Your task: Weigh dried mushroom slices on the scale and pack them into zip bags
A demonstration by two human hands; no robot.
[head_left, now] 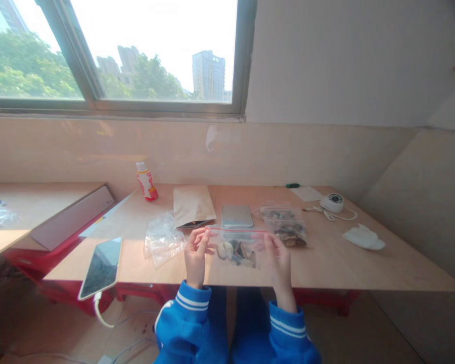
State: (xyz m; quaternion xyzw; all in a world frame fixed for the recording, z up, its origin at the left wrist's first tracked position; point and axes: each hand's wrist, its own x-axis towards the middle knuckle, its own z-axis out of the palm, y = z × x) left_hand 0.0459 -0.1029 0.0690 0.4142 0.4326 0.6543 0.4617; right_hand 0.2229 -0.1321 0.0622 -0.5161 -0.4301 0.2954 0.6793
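Item: your left hand (196, 255) and right hand (278, 263), both pinching a red-lined zip bag (246, 240) of dried pieces (231, 251) over the counter (326, 268) (seal state unclear); second filled bag (284, 226) lies just beyond.

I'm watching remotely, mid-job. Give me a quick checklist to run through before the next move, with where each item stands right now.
Grip: ok. The left hand and right hand both hold the top edge of the clear zip bag.
Seal: cannot tell. The red-lined closure shows, but not whether it is pressed shut.
Contents: ok. The dried brown and pale pieces sit low in the bag.
Neighbouring bag: ok. The second zip bag lies on the wooden table behind the right hand, with dried pieces inside.
Flat silver slab: cannot tell. No display or marking shows, so its function is unclear.
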